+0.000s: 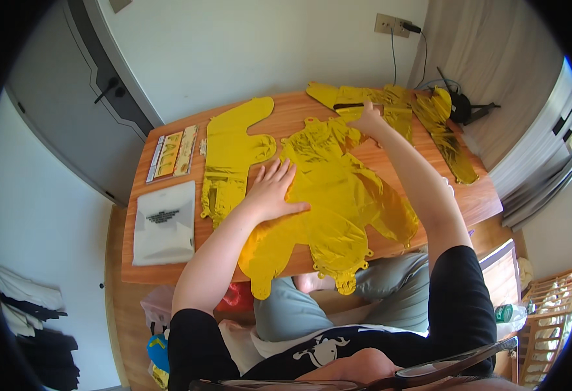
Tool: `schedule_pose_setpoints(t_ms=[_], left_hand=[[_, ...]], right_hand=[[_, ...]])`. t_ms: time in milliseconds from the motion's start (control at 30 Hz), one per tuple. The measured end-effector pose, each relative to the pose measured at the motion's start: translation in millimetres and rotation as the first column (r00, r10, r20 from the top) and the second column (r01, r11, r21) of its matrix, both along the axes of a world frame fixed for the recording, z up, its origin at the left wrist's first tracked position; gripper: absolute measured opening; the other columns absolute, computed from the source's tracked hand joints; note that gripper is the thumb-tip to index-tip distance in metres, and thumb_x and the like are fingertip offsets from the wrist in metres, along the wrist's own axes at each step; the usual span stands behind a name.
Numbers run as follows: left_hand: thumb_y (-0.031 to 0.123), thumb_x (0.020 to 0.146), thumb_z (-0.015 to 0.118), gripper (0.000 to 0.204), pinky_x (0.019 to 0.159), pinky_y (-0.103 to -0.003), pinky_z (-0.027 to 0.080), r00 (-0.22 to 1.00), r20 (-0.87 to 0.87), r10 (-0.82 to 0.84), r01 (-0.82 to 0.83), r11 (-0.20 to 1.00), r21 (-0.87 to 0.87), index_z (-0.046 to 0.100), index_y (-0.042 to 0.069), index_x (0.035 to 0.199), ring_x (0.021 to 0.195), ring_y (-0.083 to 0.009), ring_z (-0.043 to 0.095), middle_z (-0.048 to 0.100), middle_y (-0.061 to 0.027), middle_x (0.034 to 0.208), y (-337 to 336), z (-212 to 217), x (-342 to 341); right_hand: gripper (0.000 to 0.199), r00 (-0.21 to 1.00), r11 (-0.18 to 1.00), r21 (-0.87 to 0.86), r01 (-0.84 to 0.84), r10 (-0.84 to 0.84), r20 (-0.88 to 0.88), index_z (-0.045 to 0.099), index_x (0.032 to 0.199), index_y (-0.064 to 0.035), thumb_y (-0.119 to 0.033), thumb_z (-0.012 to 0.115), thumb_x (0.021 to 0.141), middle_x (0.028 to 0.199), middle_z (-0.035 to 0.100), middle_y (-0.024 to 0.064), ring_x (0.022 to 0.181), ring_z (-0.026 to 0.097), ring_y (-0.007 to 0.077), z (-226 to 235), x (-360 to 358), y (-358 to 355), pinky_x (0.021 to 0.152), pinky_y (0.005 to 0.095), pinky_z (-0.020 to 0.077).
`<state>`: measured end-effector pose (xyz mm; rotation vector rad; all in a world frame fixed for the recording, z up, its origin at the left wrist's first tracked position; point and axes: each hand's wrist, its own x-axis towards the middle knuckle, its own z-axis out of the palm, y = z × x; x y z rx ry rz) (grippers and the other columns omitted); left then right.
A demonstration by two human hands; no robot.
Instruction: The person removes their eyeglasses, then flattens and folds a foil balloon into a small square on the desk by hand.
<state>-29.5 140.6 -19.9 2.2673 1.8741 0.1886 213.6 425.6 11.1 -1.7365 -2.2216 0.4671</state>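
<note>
Flat, uninflated gold foil balloons lie on the wooden table. The largest, a shiny many-lobed foil balloon (pixel 328 189), spreads across the middle, and its lower lobes hang over the near edge. My left hand (pixel 273 192) rests flat on its left side with the fingers spread. My right hand (pixel 366 121) reaches to the far side, thumb and fingers apart, over the upper edge of the foil. Close beyond it is another crinkled gold foil balloon (pixel 396 116) at the back. A third gold foil balloon (pixel 237 146), with rounded lobes, lies left of the middle one.
A narrow gold foil piece (pixel 452 140) lies at the right, beside a black router-like device (pixel 462 107) with antennas. Printed cards (pixel 174 155) and a translucent white package (pixel 164 225) sit at the left. Cables hang from a wall socket (pixel 385 24). A grey door (pixel 71 85) stands left.
</note>
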Motion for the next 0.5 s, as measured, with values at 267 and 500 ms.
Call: schedule_pose_setpoints(t_ms=[267,500], left_hand=[[0.087,0.080,0.060,0.126,0.129,-0.054,0.007,1.000,0.000,0.002,-0.002,1.000,-0.014,0.021,0.002,0.165,0.162,-0.0340,0.007,0.017,-0.0217,0.172,-0.9,0.8,-3.9],[0.087,0.080,0.060,0.126,0.130,-0.053,0.006,1.000,-0.004,0.004,-0.004,1.000,-0.018,0.021,0.002,0.165,0.161,-0.0347,0.009,0.016,-0.0216,0.172,0.2,1.7,-4.5]], right_hand=[[0.112,0.997,0.988,-0.143,-0.064,0.055,-0.061,0.022,0.155,-0.0004,-0.035,0.087,0.070,0.125,0.066,0.0289,0.115,0.068,0.0378,0.4,-6.6,-1.5,0.086,0.0459,0.0577],[0.102,0.984,0.995,-0.089,-0.052,0.036,-0.174,0.030,0.155,-0.0017,-0.028,0.085,0.073,0.125,0.067,0.0257,0.118,0.066,0.0334,-1.4,-16.4,-7.0,0.093,0.0411,0.0538]])
